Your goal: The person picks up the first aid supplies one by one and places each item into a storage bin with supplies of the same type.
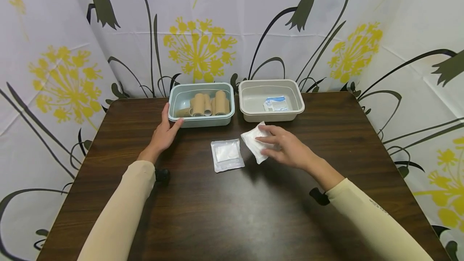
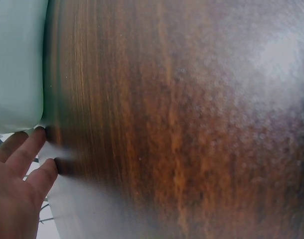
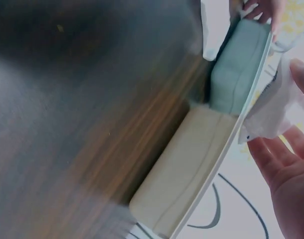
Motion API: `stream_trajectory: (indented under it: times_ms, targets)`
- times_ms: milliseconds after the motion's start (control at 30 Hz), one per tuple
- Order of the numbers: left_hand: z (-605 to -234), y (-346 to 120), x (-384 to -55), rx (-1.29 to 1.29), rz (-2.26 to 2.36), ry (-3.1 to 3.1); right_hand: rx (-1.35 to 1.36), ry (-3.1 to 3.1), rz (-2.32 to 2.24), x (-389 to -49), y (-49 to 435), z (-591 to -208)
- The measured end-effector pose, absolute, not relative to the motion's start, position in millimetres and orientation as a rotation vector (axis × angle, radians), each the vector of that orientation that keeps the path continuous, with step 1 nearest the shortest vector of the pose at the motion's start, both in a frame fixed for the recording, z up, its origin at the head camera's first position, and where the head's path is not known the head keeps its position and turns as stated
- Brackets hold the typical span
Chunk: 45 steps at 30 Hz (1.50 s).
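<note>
A white gauze packet (image 1: 255,141) is pinched between the thumb and fingers of my right hand (image 1: 284,146), raised over the table in front of the beige bin (image 1: 270,117). In the right wrist view the held packet (image 3: 276,107) looks creased and partly covered by the thumb. To its left, a second square white packet (image 1: 227,155) lies flat on the table. My left hand (image 1: 163,134) touches the left front corner of the blue-green bin (image 1: 204,122), thumb at the front and fingers along the side. The left wrist view shows fairly straight fingers (image 2: 30,152) beside the bin's base.
Several brown cardboard tubes (image 1: 198,105) fill the blue-green bin. Inside the beige bin lies a packet with blue print (image 1: 276,104). Both bins stand side by side at the back edge of the dark wooden table (image 1: 232,216), before a flower-print curtain (image 1: 217,3).
</note>
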<state>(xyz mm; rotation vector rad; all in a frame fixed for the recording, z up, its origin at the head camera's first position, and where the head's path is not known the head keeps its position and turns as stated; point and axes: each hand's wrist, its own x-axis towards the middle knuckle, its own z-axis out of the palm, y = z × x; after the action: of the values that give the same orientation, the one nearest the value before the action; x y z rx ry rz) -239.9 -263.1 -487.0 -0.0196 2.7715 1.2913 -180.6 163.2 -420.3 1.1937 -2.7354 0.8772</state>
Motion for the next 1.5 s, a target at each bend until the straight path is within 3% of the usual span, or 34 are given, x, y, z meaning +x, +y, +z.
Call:
stream_trajectory:
  times_ms: [933, 1500]
  targets:
    - [-485.2, -263.3, -240.1, -0.007, 1.29, 2.778, 0.607, -2.776, 0.875, -289.9, 151.9, -415.1]
    - [-488.5, -264.3, -241.6, -0.016, 1.266, 2.789, 0.355, -2.794, 0.907, -304.5, 130.3, -432.9]
